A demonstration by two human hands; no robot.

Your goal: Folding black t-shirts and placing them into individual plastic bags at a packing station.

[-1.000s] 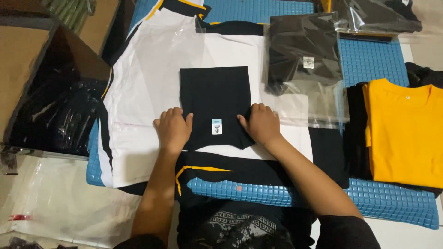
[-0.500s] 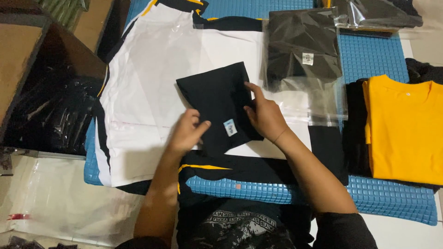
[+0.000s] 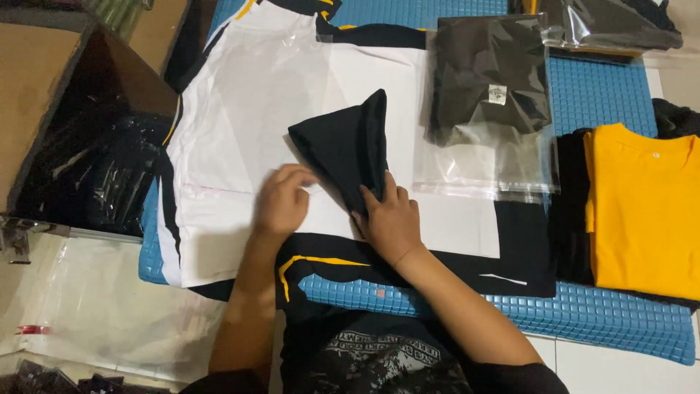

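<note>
A folded black garment (image 3: 344, 149) is tilted up off a clear plastic bag (image 3: 248, 109) that lies over a white and black shirt (image 3: 467, 226) with yellow trim. My right hand (image 3: 389, 215) grips the garment's lower edge. Just left of it, my left hand (image 3: 283, 198) rests on the plastic with fingers curled, touching the garment's near corner. Whether the left hand pinches the bag's edge is unclear.
A bagged black garment (image 3: 490, 87) lies to the right on the blue mat (image 3: 598, 321). A yellow shirt (image 3: 645, 211) sits on a black stack at far right. A cardboard box (image 3: 80, 146) with black bagged items stands left, and empty plastic bags (image 3: 95, 306) lie below it.
The flat folded garment was turned and lifted on edge by my right hand. My left hand slid off it onto the plastic beside it.
</note>
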